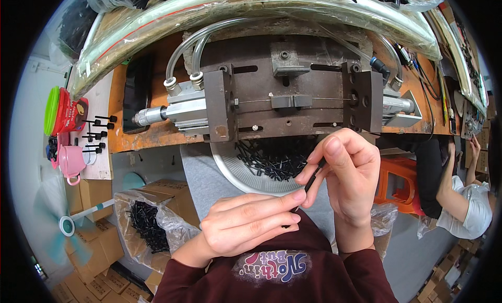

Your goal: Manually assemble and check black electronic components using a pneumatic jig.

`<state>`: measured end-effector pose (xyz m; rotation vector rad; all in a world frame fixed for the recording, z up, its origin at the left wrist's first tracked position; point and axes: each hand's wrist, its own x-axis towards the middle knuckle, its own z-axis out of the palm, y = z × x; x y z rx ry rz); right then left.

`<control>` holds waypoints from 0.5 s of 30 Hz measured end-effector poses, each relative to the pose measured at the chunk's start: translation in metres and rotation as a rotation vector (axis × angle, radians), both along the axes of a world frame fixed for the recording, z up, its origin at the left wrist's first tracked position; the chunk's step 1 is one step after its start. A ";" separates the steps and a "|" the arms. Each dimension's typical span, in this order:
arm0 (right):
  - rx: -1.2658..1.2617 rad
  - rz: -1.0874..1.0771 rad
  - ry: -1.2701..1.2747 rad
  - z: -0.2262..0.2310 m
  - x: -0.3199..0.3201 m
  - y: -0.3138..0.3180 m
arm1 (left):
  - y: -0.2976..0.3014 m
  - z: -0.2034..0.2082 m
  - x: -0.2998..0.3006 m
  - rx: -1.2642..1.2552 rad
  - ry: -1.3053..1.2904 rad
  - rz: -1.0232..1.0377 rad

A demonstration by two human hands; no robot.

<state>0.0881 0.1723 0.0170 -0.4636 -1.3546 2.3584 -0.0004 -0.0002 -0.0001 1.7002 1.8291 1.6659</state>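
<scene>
Above my lap, both hands meet around a slim black rod-shaped part (312, 181). My right hand (349, 170) pinches it between thumb and fingers near its upper end. The fingertips of my left hand (248, 219) close on its lower end, and a bit of black shows under them; I cannot make out whether that belongs to the same part. Just beyond my hands, a pale round basin (228, 170) holds a heap of similar black parts (280, 159). A brown steel fixture (287, 83) stands past the basin, with small grey jaws (291, 101) at its middle.
Air cylinders (186, 111) with clear hoses (183, 49) flank the fixture on a wooden bench (157, 141). A bagged carton of black parts (149, 224) stands lower left, near a fan (67, 225). At right are an orange stool (395, 180) and another person (463, 209).
</scene>
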 end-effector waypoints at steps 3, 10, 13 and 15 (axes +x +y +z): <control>-0.019 -0.017 0.009 -0.001 0.000 -0.002 | -0.001 0.001 -0.002 -0.008 0.027 -0.004; -0.010 -0.017 0.000 -0.002 0.001 -0.002 | 0.000 0.001 -0.001 -0.022 0.050 0.011; 0.047 -0.007 0.004 -0.002 0.003 -0.004 | 0.000 0.001 0.000 -0.025 0.064 0.022; 0.053 0.001 -0.002 -0.002 0.004 -0.006 | 0.000 0.000 0.001 -0.022 0.053 0.025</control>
